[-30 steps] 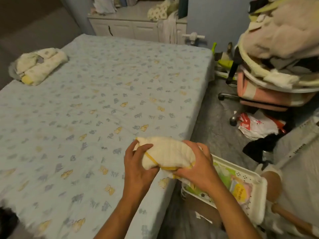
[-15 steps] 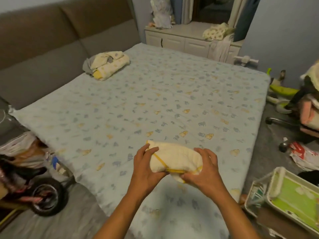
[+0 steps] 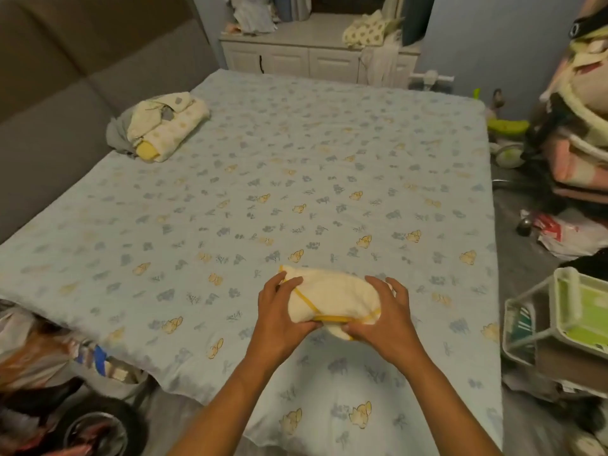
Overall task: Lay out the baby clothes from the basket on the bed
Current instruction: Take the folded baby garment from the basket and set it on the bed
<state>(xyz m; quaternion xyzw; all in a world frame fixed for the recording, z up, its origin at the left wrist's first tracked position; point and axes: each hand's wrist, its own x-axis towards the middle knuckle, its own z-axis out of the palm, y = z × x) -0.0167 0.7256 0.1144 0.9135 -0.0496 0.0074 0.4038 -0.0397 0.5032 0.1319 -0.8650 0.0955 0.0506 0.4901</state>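
A folded cream baby garment with yellow trim (image 3: 332, 299) is held over the near part of the bed (image 3: 296, 199), which has a pale blue printed sheet. My left hand (image 3: 279, 315) grips its left end and my right hand (image 3: 383, 315) grips its right end and underside. A white basket (image 3: 559, 311) with green contents stands on the floor at the right of the bed. A small pile of cream and grey baby clothes (image 3: 161, 130) lies at the bed's far left corner.
A grey padded headboard (image 3: 65, 77) runs along the left. A white cabinet (image 3: 312, 57) with cloths on top stands beyond the bed. A chair heaped with laundry (image 3: 579, 110) and bags fills the right floor. Clutter and a wheel (image 3: 95, 432) sit at bottom left.
The view has swung left from the basket and floor to the whole bed. Both hands have carried the folded garment from above the bed's edge to over the sheet.
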